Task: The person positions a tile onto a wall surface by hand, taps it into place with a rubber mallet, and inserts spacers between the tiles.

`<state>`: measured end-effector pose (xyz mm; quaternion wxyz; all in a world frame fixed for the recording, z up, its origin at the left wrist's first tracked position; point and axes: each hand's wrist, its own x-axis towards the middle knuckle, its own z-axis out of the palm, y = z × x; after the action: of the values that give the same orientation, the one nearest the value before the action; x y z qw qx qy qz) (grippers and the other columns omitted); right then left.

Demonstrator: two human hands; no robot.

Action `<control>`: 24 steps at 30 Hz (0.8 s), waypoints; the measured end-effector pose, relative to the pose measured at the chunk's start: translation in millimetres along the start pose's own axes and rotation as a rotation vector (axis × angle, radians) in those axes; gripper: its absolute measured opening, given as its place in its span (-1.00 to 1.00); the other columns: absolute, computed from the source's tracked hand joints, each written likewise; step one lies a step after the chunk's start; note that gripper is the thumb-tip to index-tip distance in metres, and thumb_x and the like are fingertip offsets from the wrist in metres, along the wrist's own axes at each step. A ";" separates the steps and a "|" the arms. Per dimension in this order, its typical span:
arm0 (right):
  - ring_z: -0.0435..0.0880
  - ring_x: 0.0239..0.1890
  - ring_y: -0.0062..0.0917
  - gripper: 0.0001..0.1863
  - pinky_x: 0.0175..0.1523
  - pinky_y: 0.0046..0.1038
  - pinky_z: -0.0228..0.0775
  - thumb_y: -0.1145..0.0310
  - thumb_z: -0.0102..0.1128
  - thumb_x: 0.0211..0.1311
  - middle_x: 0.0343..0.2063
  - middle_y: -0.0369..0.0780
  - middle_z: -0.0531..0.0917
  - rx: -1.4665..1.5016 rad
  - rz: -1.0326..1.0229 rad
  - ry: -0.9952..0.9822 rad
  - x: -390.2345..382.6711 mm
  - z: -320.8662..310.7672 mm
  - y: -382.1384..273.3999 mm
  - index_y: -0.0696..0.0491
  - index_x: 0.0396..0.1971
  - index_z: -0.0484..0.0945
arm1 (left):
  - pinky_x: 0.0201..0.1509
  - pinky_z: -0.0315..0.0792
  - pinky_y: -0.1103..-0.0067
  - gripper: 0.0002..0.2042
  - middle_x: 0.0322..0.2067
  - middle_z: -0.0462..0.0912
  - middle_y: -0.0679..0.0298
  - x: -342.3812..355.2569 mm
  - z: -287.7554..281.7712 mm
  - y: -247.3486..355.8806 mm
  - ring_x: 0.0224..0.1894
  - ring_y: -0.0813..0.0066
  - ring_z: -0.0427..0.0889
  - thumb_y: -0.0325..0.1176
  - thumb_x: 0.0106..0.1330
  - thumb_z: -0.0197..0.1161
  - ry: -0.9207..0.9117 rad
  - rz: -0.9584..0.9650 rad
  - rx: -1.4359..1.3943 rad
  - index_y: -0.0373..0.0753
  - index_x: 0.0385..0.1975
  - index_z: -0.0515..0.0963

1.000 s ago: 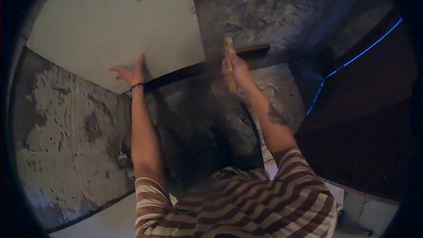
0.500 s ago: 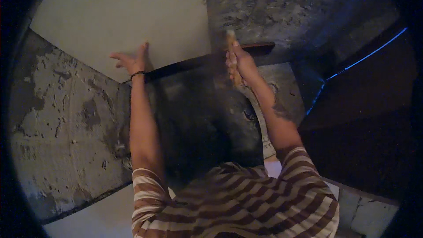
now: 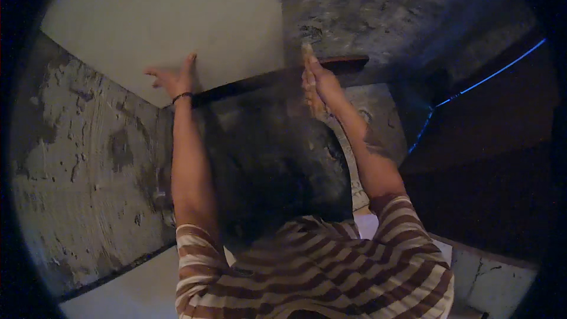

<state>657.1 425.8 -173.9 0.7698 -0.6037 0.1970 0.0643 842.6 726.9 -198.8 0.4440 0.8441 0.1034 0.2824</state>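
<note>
My left hand, with a dark band at its wrist, has its thumb and fingers spread over the lower part of a large pale panel. Whether it presses on the surface, I cannot tell. My right hand is closed round a tan, wooden-looking handle, which points away from me. What tool the handle belongs to is not clear. Under the panel's near edge runs a long dark strip, which passes behind the handle.
Rough grey mortar-like surfaces lie to the left and beyond the panel on the right. A dark area spreads between my forearms. At the right, a thin blue-lit line edges a dark brown surface.
Both hands keep nearly the same pose and shift very slightly left in the picture. The panel's right edge appears slightly farther right. Neither hand has let go or taken hold of anything.
</note>
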 end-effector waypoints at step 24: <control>0.23 -0.81 -0.64 -0.44 -0.72 -0.55 0.07 -0.29 -0.12 0.09 -0.73 -0.39 0.34 -0.107 -0.435 -0.077 56.8 -34.7 55.1 -0.02 -0.48 0.38 | 0.33 -0.25 0.21 0.28 0.24 -0.38 -0.27 -8.0 15.4 18.3 0.27 -0.24 -0.52 0.05 -0.25 0.44 -0.039 0.010 -0.219 -0.37 0.22 -0.49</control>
<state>682.6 399.3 -252.1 0.7393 -0.6691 0.0290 -0.0698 843.4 702.2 -194.0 0.5339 0.7964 0.0590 0.2778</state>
